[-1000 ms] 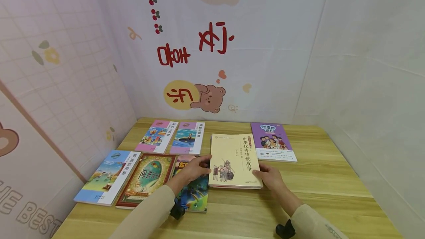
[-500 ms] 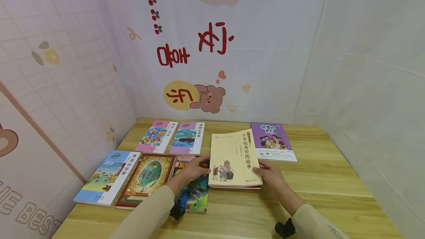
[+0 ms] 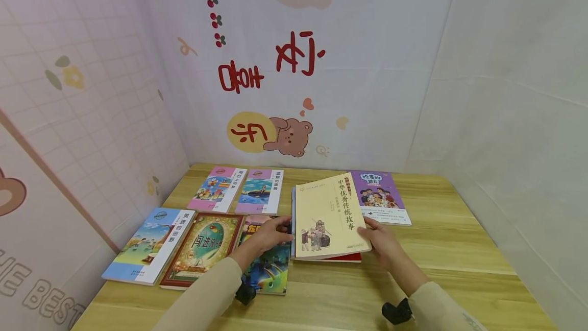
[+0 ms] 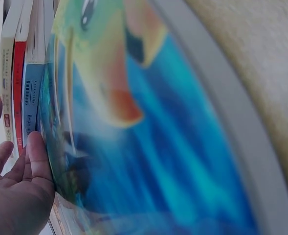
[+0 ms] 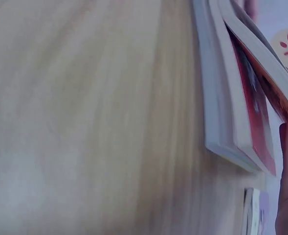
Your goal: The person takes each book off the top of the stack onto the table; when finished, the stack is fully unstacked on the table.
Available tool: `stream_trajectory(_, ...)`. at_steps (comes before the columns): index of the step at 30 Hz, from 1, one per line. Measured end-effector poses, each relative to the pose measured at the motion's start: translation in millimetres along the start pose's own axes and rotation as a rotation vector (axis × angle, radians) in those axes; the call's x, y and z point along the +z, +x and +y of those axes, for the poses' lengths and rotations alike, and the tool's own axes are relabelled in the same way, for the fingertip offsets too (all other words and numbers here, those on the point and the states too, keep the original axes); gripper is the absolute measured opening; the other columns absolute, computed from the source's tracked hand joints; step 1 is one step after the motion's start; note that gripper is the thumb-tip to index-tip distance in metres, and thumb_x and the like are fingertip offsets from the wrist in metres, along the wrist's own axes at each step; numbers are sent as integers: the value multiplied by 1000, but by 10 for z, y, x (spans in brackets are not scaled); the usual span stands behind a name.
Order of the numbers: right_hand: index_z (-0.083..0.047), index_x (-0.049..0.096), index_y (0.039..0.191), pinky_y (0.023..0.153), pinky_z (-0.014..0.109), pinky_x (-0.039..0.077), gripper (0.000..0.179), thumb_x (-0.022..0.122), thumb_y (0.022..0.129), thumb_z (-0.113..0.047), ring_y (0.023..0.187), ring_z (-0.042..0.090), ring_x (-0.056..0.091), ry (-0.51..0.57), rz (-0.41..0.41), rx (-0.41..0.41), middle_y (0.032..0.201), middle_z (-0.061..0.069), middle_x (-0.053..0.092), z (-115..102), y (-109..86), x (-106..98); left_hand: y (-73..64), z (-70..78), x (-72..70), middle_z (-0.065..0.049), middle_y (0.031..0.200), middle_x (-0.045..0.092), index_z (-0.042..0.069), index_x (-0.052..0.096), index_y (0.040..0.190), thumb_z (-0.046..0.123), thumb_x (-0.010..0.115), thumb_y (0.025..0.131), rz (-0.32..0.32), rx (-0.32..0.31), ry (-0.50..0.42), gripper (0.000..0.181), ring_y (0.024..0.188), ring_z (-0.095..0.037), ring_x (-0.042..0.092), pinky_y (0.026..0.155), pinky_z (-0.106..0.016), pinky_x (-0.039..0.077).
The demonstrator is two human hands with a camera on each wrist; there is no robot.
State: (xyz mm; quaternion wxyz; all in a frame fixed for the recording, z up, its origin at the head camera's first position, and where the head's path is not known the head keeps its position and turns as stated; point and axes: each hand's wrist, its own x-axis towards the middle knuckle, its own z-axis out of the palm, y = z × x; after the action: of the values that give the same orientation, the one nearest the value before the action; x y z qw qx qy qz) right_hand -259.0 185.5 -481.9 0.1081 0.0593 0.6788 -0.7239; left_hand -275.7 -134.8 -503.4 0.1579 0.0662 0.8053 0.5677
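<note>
A cream book [image 3: 328,218] lies tilted on a small stack, its right side lifted. My right hand [image 3: 386,244] pinches its lower right edge, and the right wrist view shows a gap between it and the red-covered book [image 5: 251,98] beneath. At the stack's left side, my left hand [image 3: 268,236] touches the spines with its fingertips. In the left wrist view, a red spine [image 4: 18,88] stands between the cream spine [image 4: 7,73] and a blue spine [image 4: 33,90]. A colourful book with a fish picture [image 3: 268,267] lies under my left hand.
On the wooden table [image 3: 441,269], a brown-bordered book [image 3: 204,249] and a blue-and-white book [image 3: 149,246] lie at left. Two pink-and-white books [image 3: 217,189] [image 3: 259,191] lie behind them. A purple book [image 3: 378,195] sits behind the stack at right. Fabric walls [image 3: 367,65] enclose the table.
The cream book's right side has risen, and the book has shifted slightly right with my right hand, uncovering more of the red book and the stack's left edge. My left hand stays nearly still.
</note>
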Motion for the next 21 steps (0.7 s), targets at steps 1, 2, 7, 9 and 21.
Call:
stream_trajectory(1, 5, 29, 153, 66, 29, 56, 58, 53, 101, -6, 78, 13, 69, 5, 0, 1, 103, 5, 71, -16, 3, -26, 3, 5, 5, -20, 136, 51, 4, 42, 150, 7, 74, 90, 1, -2, 2, 68, 120, -33, 49, 86, -42, 52)
stream_trajectory(2, 5, 29, 153, 65, 29, 56, 58, 53, 101, -6, 77, 13, 69, 7, 4, 0, 101, 3, 71, -32, 6, -53, 5, 10, 9, -20, 137, 50, 4, 43, 150, 6, 74, 89, 1, -4, 5, 69, 122, -34, 48, 88, -42, 52)
stream_trajectory(7, 2, 28, 155, 64, 27, 55, 61, 54, 101, -8, 75, 9, 68, 14, 38, -1, 93, -5, 70, -124, 15, -220, 15, 33, 41, -20, 139, 50, 4, 43, 150, 7, 77, 87, -3, 9, 59, 72, 125, -37, 47, 94, -44, 50)
stream_trajectory(9, 1, 27, 155, 64, 27, 55, 61, 54, 101, -8, 74, 8, 68, 21, 45, -6, 90, -7, 70, -155, 17, -298, 15, 37, 55, -20, 138, 50, 4, 43, 150, 8, 77, 86, -4, 21, 86, 72, 124, -36, 47, 96, -45, 49)
stream_trajectory(21, -6, 16, 159, 68, 25, 54, 68, 54, 103, -11, 77, 4, 66, 76, 102, -4, 86, -16, 67, -313, 24, -899, 3, 5, 137, -19, 146, 44, 9, 47, 148, 16, 76, 89, -33, 89, 231, 66, 131, -40, 44, 101, -54, 43)
